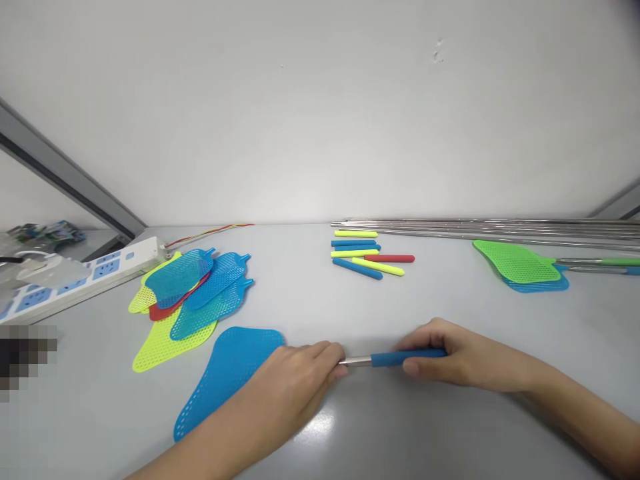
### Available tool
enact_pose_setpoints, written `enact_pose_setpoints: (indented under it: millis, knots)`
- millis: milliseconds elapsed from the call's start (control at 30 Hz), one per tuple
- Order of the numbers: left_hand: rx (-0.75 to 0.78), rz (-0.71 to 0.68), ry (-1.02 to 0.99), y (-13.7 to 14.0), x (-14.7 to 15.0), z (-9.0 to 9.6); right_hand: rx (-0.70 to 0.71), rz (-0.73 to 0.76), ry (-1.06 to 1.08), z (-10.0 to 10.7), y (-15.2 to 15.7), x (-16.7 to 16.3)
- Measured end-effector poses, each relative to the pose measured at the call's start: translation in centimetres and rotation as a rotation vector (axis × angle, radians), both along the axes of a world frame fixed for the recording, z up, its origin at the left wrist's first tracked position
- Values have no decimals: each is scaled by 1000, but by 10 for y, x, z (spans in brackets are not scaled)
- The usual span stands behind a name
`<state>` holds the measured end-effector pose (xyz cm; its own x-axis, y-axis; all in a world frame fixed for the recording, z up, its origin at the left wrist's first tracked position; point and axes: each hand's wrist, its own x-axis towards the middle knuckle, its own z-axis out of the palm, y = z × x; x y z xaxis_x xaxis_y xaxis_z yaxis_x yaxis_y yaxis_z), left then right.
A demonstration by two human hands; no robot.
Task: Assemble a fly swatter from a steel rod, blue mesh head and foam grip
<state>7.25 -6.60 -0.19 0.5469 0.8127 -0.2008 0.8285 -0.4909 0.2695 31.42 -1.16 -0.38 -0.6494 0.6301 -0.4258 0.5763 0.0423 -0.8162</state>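
Note:
A blue fly swatter lies crosswise in front of me, with its perforated head at the left. My left hand is closed around its metal rod, close to the head, and hides part of both. On the rod's right end sits a blue handle sleeve. My right hand grips this sleeve between thumb and fingers, covering some of it. Beyond the hands, several loose handle sleeves in yellow, blue and red lie in a small group.
Loose swatter heads in blue, yellow and red overlap at the left. Behind them is a white power strip with thin wires. Several metal rods lie along the wall. At the right, a green swatter overlaps a blue swatter.

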Motion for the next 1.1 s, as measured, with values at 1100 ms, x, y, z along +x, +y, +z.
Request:
enact_pose_setpoints:
  millis: [1100]
  knots:
    - [-78,-144,150,-13,14,6,-847,-312,322,-14,-34,-22]
